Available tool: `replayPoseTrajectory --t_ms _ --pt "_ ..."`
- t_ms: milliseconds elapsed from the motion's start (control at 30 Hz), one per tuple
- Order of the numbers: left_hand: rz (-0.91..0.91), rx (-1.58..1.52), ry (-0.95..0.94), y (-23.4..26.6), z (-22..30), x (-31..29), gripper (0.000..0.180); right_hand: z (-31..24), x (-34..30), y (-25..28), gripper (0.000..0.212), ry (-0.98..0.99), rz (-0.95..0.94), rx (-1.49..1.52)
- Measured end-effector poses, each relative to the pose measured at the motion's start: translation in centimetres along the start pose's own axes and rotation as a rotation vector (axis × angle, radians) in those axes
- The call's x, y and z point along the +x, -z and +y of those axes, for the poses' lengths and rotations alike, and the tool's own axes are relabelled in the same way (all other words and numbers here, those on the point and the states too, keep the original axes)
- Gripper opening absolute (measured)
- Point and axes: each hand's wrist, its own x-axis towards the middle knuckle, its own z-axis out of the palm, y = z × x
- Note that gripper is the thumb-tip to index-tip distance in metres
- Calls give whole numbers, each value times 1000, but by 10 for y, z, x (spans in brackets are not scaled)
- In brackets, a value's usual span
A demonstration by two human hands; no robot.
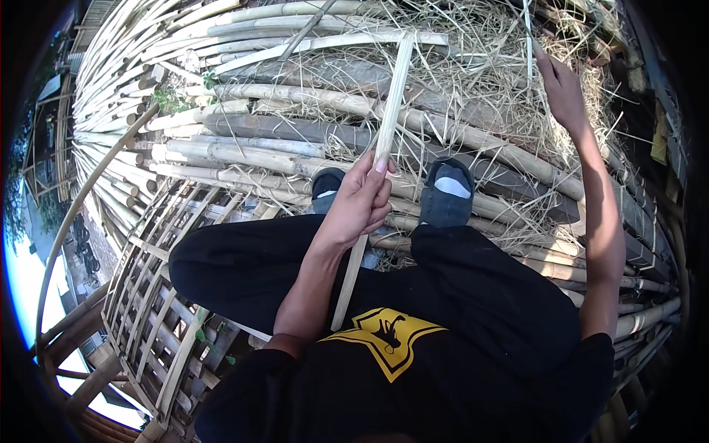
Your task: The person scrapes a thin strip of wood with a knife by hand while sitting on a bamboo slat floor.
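Note:
My left hand [360, 196] is closed round a long, flat bamboo strip [395, 88] in front of my lap. The strip slants from my shirt up past my feet, its far end over the stacked poles. Out at the upper right, my stretched right hand [563, 92] has its fingers pressed together at a thin pale strip [529, 40]. That strip runs up to the top edge of the view. Its contact with the fingertips is small and partly hidden. Loose shavings [480, 96] lie between the hands and beyond them.
Bamboo poles [273, 92] lie in layers under my sandalled feet [448, 196] and across the far left. A slatted bamboo lattice [159, 295] stands at my left, beside a curved pole [74, 199]. More poles [646, 317] lie at the right.

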Motion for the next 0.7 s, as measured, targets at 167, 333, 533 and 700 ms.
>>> replayPoseTrajectory --t_ms 167,333,533,700 --pt "75 198 -40 -5 -3 6 21 -105 -83 -42 49 212 -707 52" --pt "83 216 5 -4 -5 5 21 -99 -90 -57 40 369 -688 -4" --pt "108 168 32 -6 4 1 21 -64 -47 -63 47 186 -478 -290" --pt "65 131 -47 5 3 -6 22 68 36 44 63 -241 18 -432"
